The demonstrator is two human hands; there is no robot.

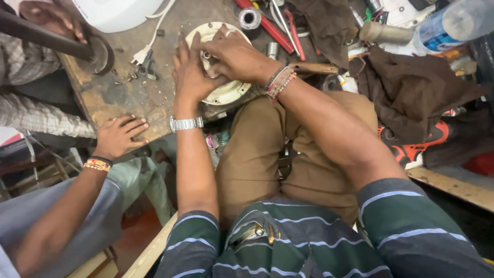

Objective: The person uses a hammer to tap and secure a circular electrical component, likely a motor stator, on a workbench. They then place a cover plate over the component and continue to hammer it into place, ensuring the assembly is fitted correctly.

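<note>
The cream round appliance base [226, 92] lay on the worn wooden desk [113, 95], at its near edge above the person's knee. The left hand [191, 74] pressed flat, fingers extended, against its left side; the right hand [234, 54] curled its fingers over its centre, gripping a small metal part. Another person's hand [119, 135] rested left of the base.

Likely a repair workshop: cluttered workbench [110, 98], screwdrivers [278, 28].
</note>
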